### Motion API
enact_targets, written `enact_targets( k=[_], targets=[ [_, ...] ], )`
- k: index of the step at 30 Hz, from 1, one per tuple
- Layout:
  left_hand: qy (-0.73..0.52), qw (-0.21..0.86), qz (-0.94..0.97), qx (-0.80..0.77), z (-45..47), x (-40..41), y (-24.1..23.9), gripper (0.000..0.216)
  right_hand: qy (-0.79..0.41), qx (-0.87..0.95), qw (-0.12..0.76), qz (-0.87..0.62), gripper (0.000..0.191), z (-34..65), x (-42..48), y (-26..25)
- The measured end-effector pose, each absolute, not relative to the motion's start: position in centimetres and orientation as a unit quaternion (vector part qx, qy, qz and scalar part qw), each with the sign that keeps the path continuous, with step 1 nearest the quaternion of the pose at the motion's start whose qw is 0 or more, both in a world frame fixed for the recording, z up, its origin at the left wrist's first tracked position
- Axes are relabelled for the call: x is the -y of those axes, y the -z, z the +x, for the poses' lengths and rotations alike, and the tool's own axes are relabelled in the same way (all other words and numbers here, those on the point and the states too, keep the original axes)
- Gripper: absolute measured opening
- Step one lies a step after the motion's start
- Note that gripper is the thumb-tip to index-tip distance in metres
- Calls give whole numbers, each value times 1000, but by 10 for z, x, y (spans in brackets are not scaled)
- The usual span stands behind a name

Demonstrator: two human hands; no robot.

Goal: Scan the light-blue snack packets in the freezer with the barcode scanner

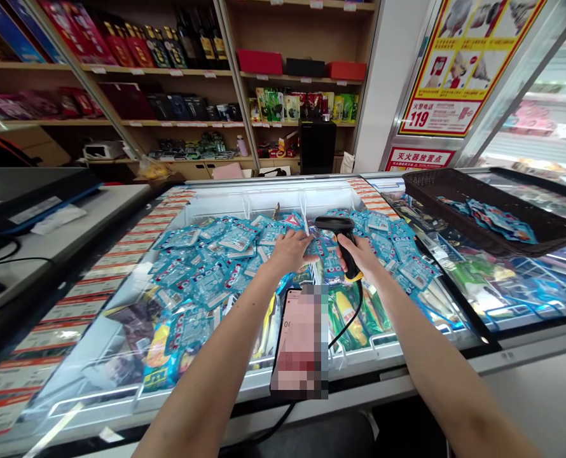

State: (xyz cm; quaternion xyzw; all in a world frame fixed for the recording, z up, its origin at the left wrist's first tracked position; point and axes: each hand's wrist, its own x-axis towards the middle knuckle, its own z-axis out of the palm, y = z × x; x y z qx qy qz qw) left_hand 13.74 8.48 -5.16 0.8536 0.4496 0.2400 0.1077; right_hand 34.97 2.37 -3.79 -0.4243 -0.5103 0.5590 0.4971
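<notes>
My right hand (359, 256) is wrapped round the grip of a black and yellow barcode scanner (334, 224), whose head points left. To its left, my left hand (291, 249) lies palm down over the packets, fingers apart and touching them. Many small blue packets (238, 236) are spread across the glass top of a chest freezer (116, 375). Close to the front edge, between my forearms, a smartphone (295, 337) lies with its screen lit and partly blurred out. A black cable (358, 312) runs down from the scanner.
On the right, a dark woven basket (455, 197) holds more blue packets. A black device (35, 197) sits on the counter at left. Price labels (49, 346) line the freezer top. Shelves with bottles (163, 48) and boxes stand behind, beside a fire-safety poster (469, 70).
</notes>
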Motion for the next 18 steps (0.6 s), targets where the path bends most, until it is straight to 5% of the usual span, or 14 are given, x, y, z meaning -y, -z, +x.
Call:
enact_targets(
  k=[6,10,18],
  targets=[
    [-140,19,869,-473,136,-70,47,60,-558,509,491,-434,44,349,-29,43],
    [-185,6,830,-525,134,-67,48,72,-560,507,487,-438,43,350,-28,42],
    [-439,239,686,-528,115,-69,56,41,-569,502,492,-428,44,348,-26,39]
  ],
)
